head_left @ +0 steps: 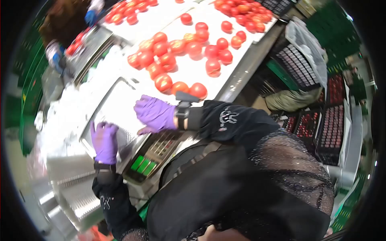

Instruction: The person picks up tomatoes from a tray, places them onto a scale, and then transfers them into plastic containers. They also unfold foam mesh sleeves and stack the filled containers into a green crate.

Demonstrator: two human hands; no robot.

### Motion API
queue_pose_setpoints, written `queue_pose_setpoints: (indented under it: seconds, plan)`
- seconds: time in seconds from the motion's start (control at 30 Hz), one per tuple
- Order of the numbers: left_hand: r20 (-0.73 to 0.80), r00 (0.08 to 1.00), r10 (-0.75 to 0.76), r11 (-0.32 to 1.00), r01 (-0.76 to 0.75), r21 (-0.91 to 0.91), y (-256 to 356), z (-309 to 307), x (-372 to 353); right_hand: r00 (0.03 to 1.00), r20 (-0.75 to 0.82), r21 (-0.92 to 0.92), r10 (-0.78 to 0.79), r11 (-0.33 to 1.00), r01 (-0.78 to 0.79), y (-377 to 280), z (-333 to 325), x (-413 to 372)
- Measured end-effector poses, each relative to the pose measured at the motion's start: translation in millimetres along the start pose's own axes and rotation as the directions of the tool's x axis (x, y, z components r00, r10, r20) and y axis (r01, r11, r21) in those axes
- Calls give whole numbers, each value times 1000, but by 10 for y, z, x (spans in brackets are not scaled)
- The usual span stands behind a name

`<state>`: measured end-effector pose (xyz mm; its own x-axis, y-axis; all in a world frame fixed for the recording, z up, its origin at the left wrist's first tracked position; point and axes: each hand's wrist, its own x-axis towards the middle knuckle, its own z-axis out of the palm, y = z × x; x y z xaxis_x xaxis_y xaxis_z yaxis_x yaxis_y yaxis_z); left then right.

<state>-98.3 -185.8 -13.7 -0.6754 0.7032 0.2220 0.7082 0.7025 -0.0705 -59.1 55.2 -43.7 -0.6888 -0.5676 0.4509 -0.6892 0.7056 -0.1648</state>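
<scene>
Both my hands wear purple gloves and are over a pale shallow tray with a raised rim. My left hand is at the tray's left side with its fingers curled in; whatever they hold, if anything, cannot be made out. My right hand is at the tray's right side, back upward, its thumb apart from the bent fingers, with nothing visible in it. Just below it sits a scale panel with keys and green displays. Red tomatoes lie on the white table beyond my right hand.
More tomatoes are heaped at the table's far end. Thin clear plastic is bunched left of the tray. Dark crates stand at the right, some with red produce. Another person's blue-gloved hand is at the upper left.
</scene>
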Motion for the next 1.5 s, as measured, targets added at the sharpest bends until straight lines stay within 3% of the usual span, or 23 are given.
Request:
queue_pose_setpoints:
  seconds: [0.17, 0.23, 0.3, 0.37, 0.4, 0.43, 0.47, 0.53, 0.63, 0.7, 0.77, 0.83, 0.9, 0.97, 1.03, 1.07, 1.1, 1.13, 1.17, 1.2, 1.3, 1.4, 1.5]
  plan:
    - [293, 953, -73, 989, 108, -105, 41, -50, 35, 978, 209, -24, 6, 1000, -1, 72, -69, -40]
    - [187, 982, -21, 996, 37, -83, 144, -277, 132, 987, -130, 79, -98, 991, 109, 227, -107, -182]
    - [182, 983, 32, 987, -3, -158, 317, -552, 188, 992, -120, 110, 48, 993, -35, 436, -472, -376]
    - [412, 911, -13, 966, 119, -231, 307, -513, 59, 851, 170, 421, 497, 744, -519, 774, -1057, -595]
    - [416, 909, -4, 970, 105, -219, 352, -424, 5, 820, -127, 564, 558, 721, -403, 950, -1148, -971]
    - [427, 904, 9, 971, 95, -221, 355, -340, -26, 779, -357, 99, 516, 850, -517, 1368, -949, -1282]
    - [458, 889, -19, 970, 127, -207, 389, -355, 10, 644, -255, 17, 721, 669, -743, 1684, -891, -1602]
    - [488, 872, -49, 970, 158, -186, 469, -438, 148, 551, -379, -157, 743, 536, -830, 1897, -1155, -2029]
    - [270, 951, -151, 962, 205, -181, 681, -562, 399, 337, -73, -239, 939, 312, -919, 2159, -1001, -2343]
    - [232, 914, -333, 646, 401, -650, 966, -602, 676, 394, -114, -237, 912, 360, -902, 2230, -857, -2354]
    - [431, 829, -356, -7, 458, -889, 1757, -733, 1210, 454, -145, -229, 879, 416, -880, 2306, -848, -2377]
    - [568, 801, -192, -319, 496, -808, 1990, -530, 1352, 360, 77, 331, 930, 317, -889, 2235, -1126, -2287]
    - [596, 795, -115, -350, 529, -773, 2254, -346, 1498, 528, 204, 731, 825, 229, -642, 1978, -1419, -2128]
    - [615, 786, -62, -496, 511, -702, 2465, -137, 1545, 767, 316, 797, 558, 283, -534, 1792, -1533, -2019]
    - [562, 821, -102, -582, 409, -703, 2620, 55, 1560, 850, 343, 809, 400, 335, -484, 1850, -1499, -1997]
    - [610, 792, -8, -525, 516, -677, 2546, 128, 1490, 903, 360, 817, 235, 388, -427, 1882, -1477, -1988]
    - [657, 749, 82, -458, 614, -643, 2474, 157, 1421, 865, 323, 671, 383, 552, -495, 2066, -1366, -2024]
    - [664, 744, 74, -461, 616, -639, 2488, 133, 1408, 712, 200, 765, 673, 347, -543, 2177, -1399, -2018]
    - [683, 730, 33, -440, 624, -645, 2503, 84, 1394, 723, -113, 427, 682, 690, -584, 2519, -1222, -2100]
    - [700, 714, -9, -420, 633, -651, 2523, 48, 1379, 755, -251, 68, 606, 789, -611, 2860, -1138, -2177]
    - [677, 704, -212, -489, 523, -698, 2594, 34, 1436, 738, -124, -81, 663, 735, -674, 3237, -923, -2364]
    - [697, 656, -289, -508, 512, -692, 2646, -6, 1537, 581, 281, 69, 764, 588, -806, 3191, -1158, -2161]
    - [674, 646, -359, -470, 498, -728, 2606, 121, 1475, 532, 284, 102, 798, 526, -844, 3118, -1092, -2205]
